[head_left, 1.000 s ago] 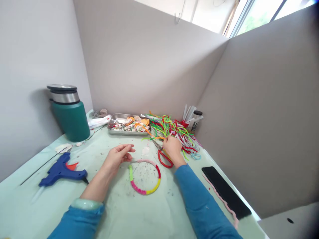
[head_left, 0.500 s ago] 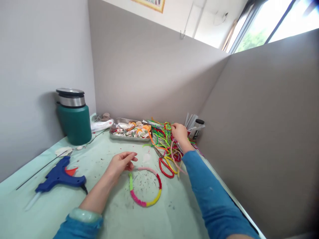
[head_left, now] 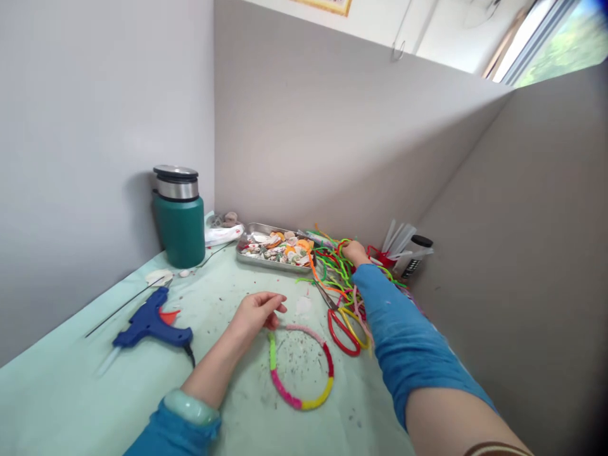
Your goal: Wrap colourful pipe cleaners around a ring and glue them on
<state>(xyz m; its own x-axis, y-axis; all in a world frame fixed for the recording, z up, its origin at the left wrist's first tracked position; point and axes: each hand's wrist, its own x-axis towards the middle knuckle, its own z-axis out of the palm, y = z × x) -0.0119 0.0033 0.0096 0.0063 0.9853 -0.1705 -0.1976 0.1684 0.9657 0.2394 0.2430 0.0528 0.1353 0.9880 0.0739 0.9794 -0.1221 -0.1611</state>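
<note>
A ring of joined pipe cleaners (head_left: 303, 404) in lime green, magenta, yellow, dark red and pale pink lies on the table, with a gap at its upper left. Just above that gap is my left hand (head_left: 260, 310), its fingers loosely bent and apart, with nothing seen in them. My right hand (head_left: 355, 252) reaches into the heap of loose pipe cleaners (head_left: 335, 263) at the back right. Its fingers are closed round green and red strands; the fingertips are partly hidden. Scissors with red and yellow handles (head_left: 342, 332) lie at the heap's front edge.
A metal tray (head_left: 275, 265) of small decorated pieces stands left of the heap. On the left are a blue glue gun (head_left: 152, 323) and a green flask (head_left: 180, 231). A black-capped container (head_left: 418, 253) stands beside translucent sticks (head_left: 399, 239). Grey partitions (head_left: 332, 126) enclose the table.
The view has swung left, so things sit further right in it. My right hand has gone further into the pipe cleaner heap; my left hand stays by the ring's gap.
</note>
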